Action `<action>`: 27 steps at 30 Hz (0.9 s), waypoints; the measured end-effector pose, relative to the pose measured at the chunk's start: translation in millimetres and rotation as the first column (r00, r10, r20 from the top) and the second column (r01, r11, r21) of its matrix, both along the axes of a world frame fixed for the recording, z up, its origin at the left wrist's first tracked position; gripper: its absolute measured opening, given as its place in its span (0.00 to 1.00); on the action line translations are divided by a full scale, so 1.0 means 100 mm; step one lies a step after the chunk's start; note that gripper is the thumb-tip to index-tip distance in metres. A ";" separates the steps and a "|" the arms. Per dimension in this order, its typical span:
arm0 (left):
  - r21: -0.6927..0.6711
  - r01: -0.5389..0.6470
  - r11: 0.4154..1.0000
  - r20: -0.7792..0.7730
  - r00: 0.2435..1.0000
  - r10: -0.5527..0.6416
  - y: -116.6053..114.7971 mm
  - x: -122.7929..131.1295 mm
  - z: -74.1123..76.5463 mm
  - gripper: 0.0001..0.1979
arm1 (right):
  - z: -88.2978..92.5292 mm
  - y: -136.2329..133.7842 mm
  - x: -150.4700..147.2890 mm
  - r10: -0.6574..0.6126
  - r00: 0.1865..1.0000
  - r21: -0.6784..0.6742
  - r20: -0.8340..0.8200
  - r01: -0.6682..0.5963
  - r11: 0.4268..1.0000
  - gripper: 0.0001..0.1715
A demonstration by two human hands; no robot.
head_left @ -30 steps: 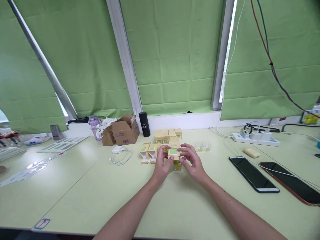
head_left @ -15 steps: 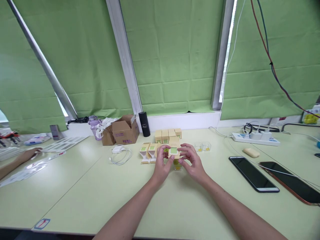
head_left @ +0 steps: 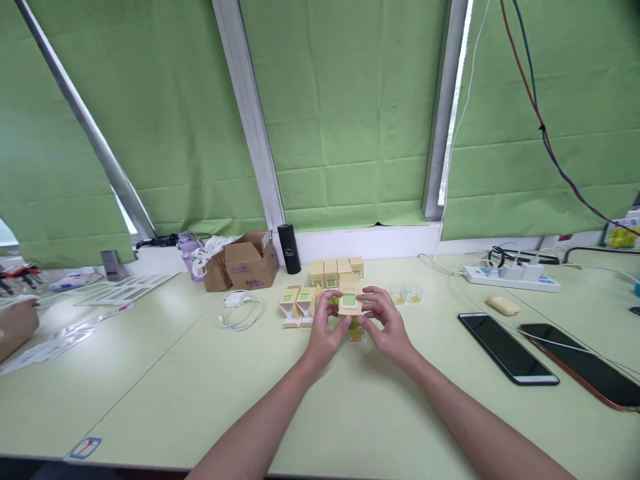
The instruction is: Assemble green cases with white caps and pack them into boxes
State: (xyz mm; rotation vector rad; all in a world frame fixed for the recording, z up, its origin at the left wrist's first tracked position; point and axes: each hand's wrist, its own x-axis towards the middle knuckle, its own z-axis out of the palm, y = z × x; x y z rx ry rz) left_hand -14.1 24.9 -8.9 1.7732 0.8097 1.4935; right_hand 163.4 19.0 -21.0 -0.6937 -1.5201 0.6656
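Observation:
Between my two hands is a small kraft-paper box point(head_left: 351, 287) with a green-and-white label facing me. My left hand point(head_left: 326, 327) grips its left side, and my right hand point(head_left: 384, 323) grips its right side, fingers curled and thumbs low. Just under the box is a clear plastic container point(head_left: 357, 335) with something yellow in it; whether it touches the box I cannot tell. Two unfolded kraft boxes point(head_left: 297, 307) stand left of my left hand. Behind stands a row of several kraft boxes point(head_left: 330, 272). Right of my fingers sit two clear containers point(head_left: 405, 294) with yellow bits inside.
A white charger cable point(head_left: 241, 310), a cardboard carton point(head_left: 251, 260) and a black bottle point(head_left: 289, 249) are on the left. Two phones point(head_left: 507, 349), an earbud case point(head_left: 503, 305) and a power strip point(head_left: 513, 278) lie right. Another person's hand point(head_left: 17, 327) is at far left.
The kraft box has shifted slightly between my hands, tilting a little, and more of the container beneath it shows. At far left the other person's hand has drawn back toward the edge.

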 end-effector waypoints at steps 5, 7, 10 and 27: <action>-0.002 -0.022 1.000 -0.004 1.000 0.022 0.00 0.01 0.00 0.22 | 0.00 0.00 -0.01 -0.010 1.000 -0.012 0.000 0.010 1.000 0.17; 0.004 -0.034 0.999 -0.009 0.999 0.034 0.00 0.01 0.00 0.22 | 0.00 0.00 -0.01 -0.012 1.000 -0.017 -0.001 0.012 1.000 0.16; 0.011 -0.049 0.999 -0.017 0.999 0.049 0.00 0.02 0.00 0.21 | 0.01 0.00 -0.01 -0.010 1.000 -0.024 -0.003 0.010 1.000 0.15; 0.021 -0.091 0.996 -0.029 0.995 0.092 0.01 0.03 -0.01 0.19 | 0.00 0.02 -0.01 -0.020 1.000 -0.024 -0.003 0.020 1.000 0.15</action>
